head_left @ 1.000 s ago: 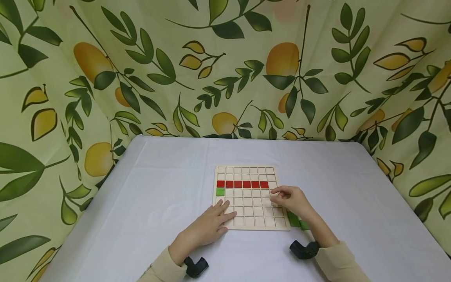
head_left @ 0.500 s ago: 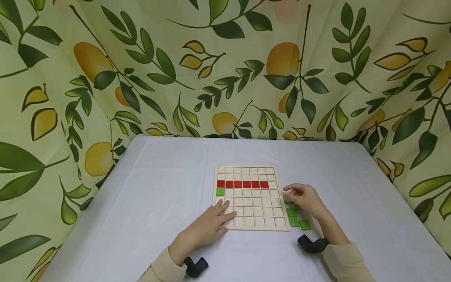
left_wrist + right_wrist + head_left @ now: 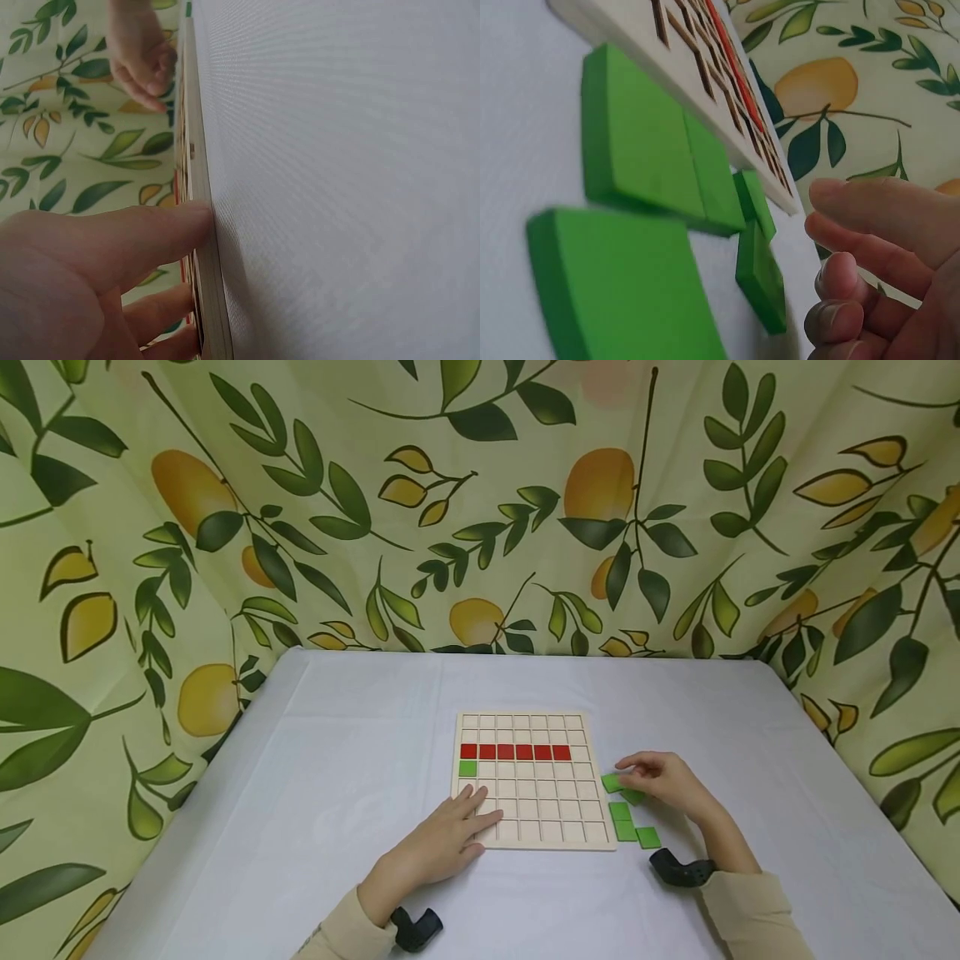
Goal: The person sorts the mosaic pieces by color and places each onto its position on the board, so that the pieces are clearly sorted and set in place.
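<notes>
A pale wooden grid board (image 3: 536, 812) lies on the white cloth, with a row of several red tiles (image 3: 506, 752) in its cells. One green tile (image 3: 467, 768) sits at the left end of the row below them. My left hand (image 3: 441, 837) rests with spread fingers on the board's near left corner; in the left wrist view its thumb (image 3: 161, 234) touches the board's side edge. Just right of the board, my right hand (image 3: 666, 778) hovers over loose green tiles (image 3: 625, 831). Its thumb and forefinger are extended, the other fingers loosely curled, and no tile shows between them.
The loose green square tiles (image 3: 645, 142) lie along the board's right side, some touching each other. Each wrist wears a black camera mount (image 3: 678, 868). Behind the table hangs a leaf-and-fruit patterned curtain (image 3: 517, 460).
My right hand has moved right, from above the board's right edge to over the loose green tiles, uncovering more of them. The left hand stays in place.
</notes>
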Motion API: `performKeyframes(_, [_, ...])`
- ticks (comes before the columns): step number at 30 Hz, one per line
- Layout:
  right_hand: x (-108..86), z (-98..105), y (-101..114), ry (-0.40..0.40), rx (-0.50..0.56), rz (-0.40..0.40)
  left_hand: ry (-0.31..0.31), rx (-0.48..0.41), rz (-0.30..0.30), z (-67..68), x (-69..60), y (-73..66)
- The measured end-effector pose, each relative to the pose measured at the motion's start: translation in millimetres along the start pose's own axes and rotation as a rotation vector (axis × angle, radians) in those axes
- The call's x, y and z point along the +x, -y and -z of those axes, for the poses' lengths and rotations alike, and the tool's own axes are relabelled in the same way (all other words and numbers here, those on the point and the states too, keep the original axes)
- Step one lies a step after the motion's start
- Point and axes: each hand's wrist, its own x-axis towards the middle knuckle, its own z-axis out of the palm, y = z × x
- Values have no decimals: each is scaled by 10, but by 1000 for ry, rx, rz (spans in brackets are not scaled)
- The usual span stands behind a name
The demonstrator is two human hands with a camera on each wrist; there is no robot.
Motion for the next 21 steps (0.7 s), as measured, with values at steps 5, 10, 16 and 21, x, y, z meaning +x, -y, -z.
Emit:
performKeyframes(5, [0,39,-64,15,-36,-32,1,-4,4,0,-3,-4])
performKeyframes(10, [-18,101,-123,76,-48,-25,1,-1,2,-3,-3,0])
performKeyframes(16, [-33,152,-184,164,-32,-11,-1,10,-2,-4,1,8])
performKeyframes(21, [-37,173,-211,216,-22,29,-1,6,-2,-8,1,10])
